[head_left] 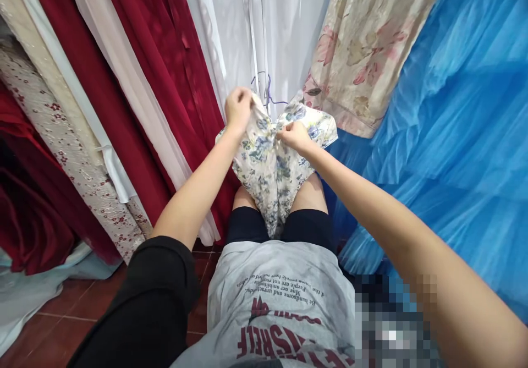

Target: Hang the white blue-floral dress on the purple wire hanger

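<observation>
A white garment with a blue floral print (270, 164) hangs on a purple hanger (267, 90) in front of me, above my knees. My left hand (238, 106) is closed on the garment's upper left shoulder, next to the hanger hook. My right hand (293, 135) pinches the cloth at the middle of the neckline, a little lower. Both fists hide the fabric they grip. The garment's lower end drops between my thighs.
Hanging fabrics surround me: dark red curtains (165, 54), white sheer cloth (280, 21), a cream floral cloth (363, 43) and blue tulle (462, 137) on the right. Patterned rolls (70, 153) lean at left. Red floor tiles (61, 313) show at the lower left.
</observation>
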Demonstrator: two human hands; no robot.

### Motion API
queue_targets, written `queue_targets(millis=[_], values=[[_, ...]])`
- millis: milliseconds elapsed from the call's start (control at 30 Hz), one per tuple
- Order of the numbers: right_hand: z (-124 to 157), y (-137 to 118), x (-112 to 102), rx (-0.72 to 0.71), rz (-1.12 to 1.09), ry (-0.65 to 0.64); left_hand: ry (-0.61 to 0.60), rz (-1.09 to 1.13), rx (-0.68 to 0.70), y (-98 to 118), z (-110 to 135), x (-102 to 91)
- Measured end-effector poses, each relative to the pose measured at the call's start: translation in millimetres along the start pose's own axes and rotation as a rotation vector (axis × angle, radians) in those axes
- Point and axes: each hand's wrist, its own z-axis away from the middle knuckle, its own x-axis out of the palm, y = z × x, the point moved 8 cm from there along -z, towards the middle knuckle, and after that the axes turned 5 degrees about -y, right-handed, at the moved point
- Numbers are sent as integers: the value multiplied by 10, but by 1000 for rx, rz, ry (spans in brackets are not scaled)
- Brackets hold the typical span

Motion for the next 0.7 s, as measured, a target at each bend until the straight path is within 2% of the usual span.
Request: queue_targets(millis=[67, 133, 200, 267, 367, 500, 600, 700], values=[[66, 109, 36, 26, 13, -20, 137, 70, -70, -236, -144, -330], [131, 181, 40, 31, 21, -26, 221, 128, -270, -577, -133, -642], [182, 213, 68, 24, 96, -60, 219, 188, -555, -949, 96, -815], [230, 236, 126, 18, 215, -116, 143, 217, -782, -1226, 479, -827], [339, 335, 170, 29, 389, -174, 3, 203, -958, -1468, 1116, -675], [593, 638, -36, 87, 618, -187, -234, 178, -1108, -1590, 1825, -344], [815, 938, -224, 143, 758, -308, -414, 212, -1106, -1458, 2057, -55], [1018, 1159, -235, 189, 813, -531, -515, 294, -986, -1145, 1983, 286]])
